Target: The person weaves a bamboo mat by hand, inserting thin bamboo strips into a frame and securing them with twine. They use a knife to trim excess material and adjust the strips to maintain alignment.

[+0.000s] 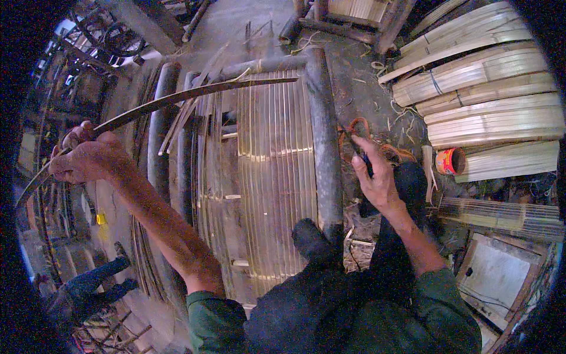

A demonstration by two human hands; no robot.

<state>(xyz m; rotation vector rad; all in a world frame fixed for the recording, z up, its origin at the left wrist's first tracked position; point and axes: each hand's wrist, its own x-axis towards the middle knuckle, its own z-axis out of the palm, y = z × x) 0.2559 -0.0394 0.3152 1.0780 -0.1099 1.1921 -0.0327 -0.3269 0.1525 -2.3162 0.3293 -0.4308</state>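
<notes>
My left hand (85, 153) is closed around a long, thin bamboo strip (194, 92), which arcs across to the far right. The strip's far end reaches over a mat of narrow bamboo slats (277, 194), tied across with pale bands. Thick grey poles (326, 135) frame this mat. Just right of the frame, my right hand (377, 180) grips a dark slim tool (369, 164) between thumb and fingers. Its thin end points up and left, but its exact kind is unclear. An orange cord (358, 125) lies beyond that hand.
Bundled bamboo slats (471, 76) are stacked at the right, with a red tin (450, 161) beside them. A framed white panel (495, 274) is at the lower right. Another person's legs (97, 289) show at the lower left. Loose strips (197, 106) lean over the frame's left side.
</notes>
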